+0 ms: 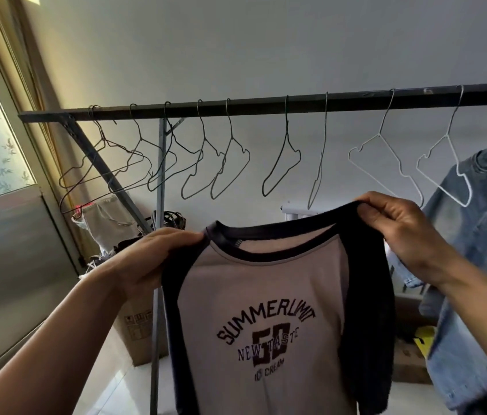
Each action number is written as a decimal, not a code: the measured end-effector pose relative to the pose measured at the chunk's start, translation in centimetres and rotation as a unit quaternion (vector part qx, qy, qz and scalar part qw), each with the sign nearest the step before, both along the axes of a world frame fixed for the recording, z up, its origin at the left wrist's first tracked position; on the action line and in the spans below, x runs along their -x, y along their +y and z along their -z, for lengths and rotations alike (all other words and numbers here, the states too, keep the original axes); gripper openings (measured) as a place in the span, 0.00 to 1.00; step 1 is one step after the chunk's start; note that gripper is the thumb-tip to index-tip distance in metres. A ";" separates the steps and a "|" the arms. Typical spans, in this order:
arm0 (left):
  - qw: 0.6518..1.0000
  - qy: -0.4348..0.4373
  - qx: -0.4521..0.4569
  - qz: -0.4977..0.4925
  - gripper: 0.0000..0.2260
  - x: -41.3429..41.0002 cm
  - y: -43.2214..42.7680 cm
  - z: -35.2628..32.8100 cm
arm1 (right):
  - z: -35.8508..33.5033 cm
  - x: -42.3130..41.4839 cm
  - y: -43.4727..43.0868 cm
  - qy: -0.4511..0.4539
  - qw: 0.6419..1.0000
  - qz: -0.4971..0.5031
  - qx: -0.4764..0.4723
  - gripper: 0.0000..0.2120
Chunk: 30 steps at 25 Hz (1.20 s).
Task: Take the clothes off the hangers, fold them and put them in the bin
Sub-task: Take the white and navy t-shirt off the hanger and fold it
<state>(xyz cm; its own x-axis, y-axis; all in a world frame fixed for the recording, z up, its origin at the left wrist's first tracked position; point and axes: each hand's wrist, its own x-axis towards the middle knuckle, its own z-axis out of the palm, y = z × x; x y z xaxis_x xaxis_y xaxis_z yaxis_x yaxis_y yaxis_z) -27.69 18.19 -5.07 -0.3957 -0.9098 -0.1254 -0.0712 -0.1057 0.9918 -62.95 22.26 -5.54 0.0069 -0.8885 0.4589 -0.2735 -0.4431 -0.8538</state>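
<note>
The left hand [158,259] is curled round one shoulder of the shirt [260,295] just beside the collar, thumb on top, gripping the dark fabric. The right hand [401,226] pinches the other shoulder, higher, at about 2 o'clock from the left. The shirt hangs free between them below the rail [266,107], printed front facing the camera. Its collar is up, its long axis runs 12 to 6 o'clock, and its shoulder line tilts up towards 2 o'clock. A denim garment [481,235] hangs at 3 o'clock.
</note>
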 end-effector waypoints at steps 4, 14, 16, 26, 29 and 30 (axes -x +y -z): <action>0.987 0.118 -0.108 0.008 0.22 1.2 0.5 1.0 | -0.3 -0.6 -0.2 -0.032 0.999 0.000 0.013 0.13; 0.994 0.073 0.079 0.003 0.14 1.7 1.5 1.9 | -0.4 -1.6 -0.9 -0.043 0.997 0.049 0.052 0.14; 0.973 0.068 0.190 -0.109 0.10 2.0 1.6 1.3 | -0.5 -1.9 -0.8 -0.063 0.996 0.047 0.050 0.15; 0.942 -0.048 0.293 -0.158 0.12 1.7 1.8 -0.5 | 0.3 -1.8 -0.7 0.002 0.999 -0.030 -0.013 0.16; 0.972 -0.038 0.213 -0.090 0.13 0.5 1.7 -0.9 | 0.1 -1.1 0.0 0.065 0.992 -0.071 -0.087 0.09; 0.977 -0.052 0.196 -0.071 0.13 0.4 1.9 -0.8 | 0.2 -1.2 0.0 0.068 0.992 -0.058 -0.093 0.06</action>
